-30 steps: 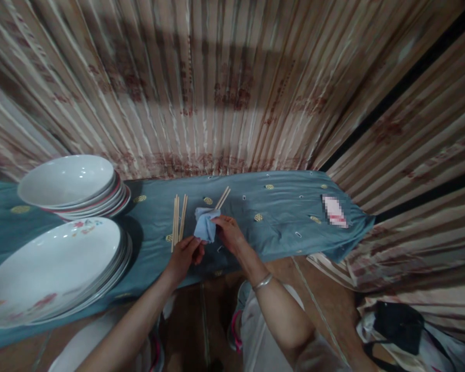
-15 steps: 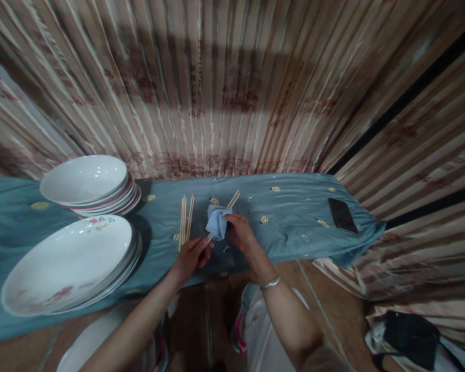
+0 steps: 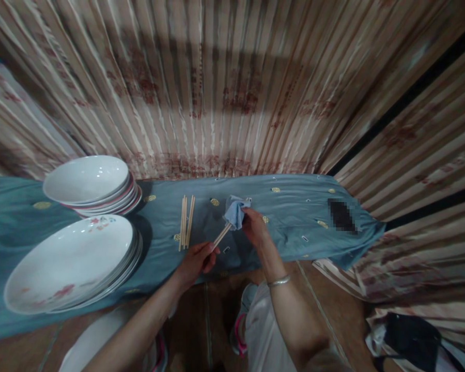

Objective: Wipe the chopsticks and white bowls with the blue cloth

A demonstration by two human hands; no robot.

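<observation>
Gripped at their near ends by my left hand [image 3: 198,260], a pair of light wooden chopsticks [image 3: 222,235] slants up and to the right. My right hand [image 3: 254,226] pinches a small light-blue cloth [image 3: 235,212] wrapped around the chopsticks' far part, which is hidden inside it. Left of my hands, several more chopsticks [image 3: 185,222] lie loosely side by side on the blue-green patterned tablecloth [image 3: 290,206].
A stack of white bowls [image 3: 87,181] stands at the back left, with a stack of large floral oval plates [image 3: 70,268] in front. A dark, pixelated object [image 3: 343,215] lies at the table's right end. Pleated curtains [image 3: 232,93] hang behind.
My right hand and the cloth have slid right, toward the far ends of the chopsticks; more of the sticks shows near my left hand. The far tips are now covered.
</observation>
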